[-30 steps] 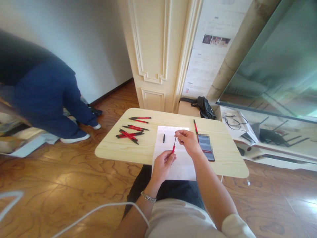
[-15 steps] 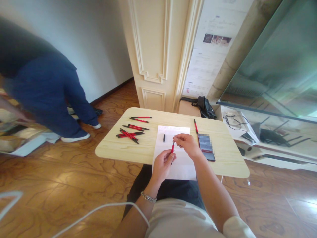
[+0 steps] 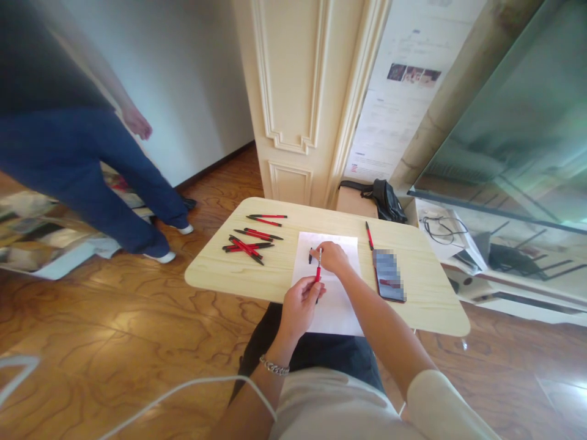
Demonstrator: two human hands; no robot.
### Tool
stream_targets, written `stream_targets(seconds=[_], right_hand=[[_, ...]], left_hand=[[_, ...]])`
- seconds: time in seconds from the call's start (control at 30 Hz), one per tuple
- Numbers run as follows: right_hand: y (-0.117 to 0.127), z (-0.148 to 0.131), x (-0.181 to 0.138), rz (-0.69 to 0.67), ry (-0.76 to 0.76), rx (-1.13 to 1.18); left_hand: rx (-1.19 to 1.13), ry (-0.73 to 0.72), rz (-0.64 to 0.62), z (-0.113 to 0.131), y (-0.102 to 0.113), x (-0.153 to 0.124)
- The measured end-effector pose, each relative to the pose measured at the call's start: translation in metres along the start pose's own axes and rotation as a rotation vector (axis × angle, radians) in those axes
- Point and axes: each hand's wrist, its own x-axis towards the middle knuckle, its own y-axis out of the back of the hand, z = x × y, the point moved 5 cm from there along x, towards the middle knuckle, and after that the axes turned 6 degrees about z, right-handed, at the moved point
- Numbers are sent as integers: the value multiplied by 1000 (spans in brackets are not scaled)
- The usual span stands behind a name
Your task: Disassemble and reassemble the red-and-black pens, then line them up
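Left hand point(image 3: 300, 305) clamps a red pen point(image 3: 317, 273) above the paper point(image 3: 348, 241); right hand point(image 3: 334, 256) has slid forward to the black cap point(image 3: 310, 255), grip unclear.

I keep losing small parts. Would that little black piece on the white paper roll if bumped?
Quite possibly: the black piece looks short, slim and rounded, and the paper lies flat and smooth. It looks light, so the right hand beside it could easily flick it. It seems rigid, not floppy.

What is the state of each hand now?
Left hand: closed on the pen.
Right hand: at the black part; grip cannot be told.
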Motion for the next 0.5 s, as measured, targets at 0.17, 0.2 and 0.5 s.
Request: stream_targets(seconds=[0.17, 0.2, 0.5], right_hand=[[-6, -5, 2, -26, -76, -140], [-7, -5, 2, -28, -81, -151], [-9, -13, 5, -33, -68, -235]], left_hand=[[-10, 7, -4, 0, 2, 0], [-6, 5, -4, 0, 2, 0], [11, -8, 1, -1, 0, 0]])
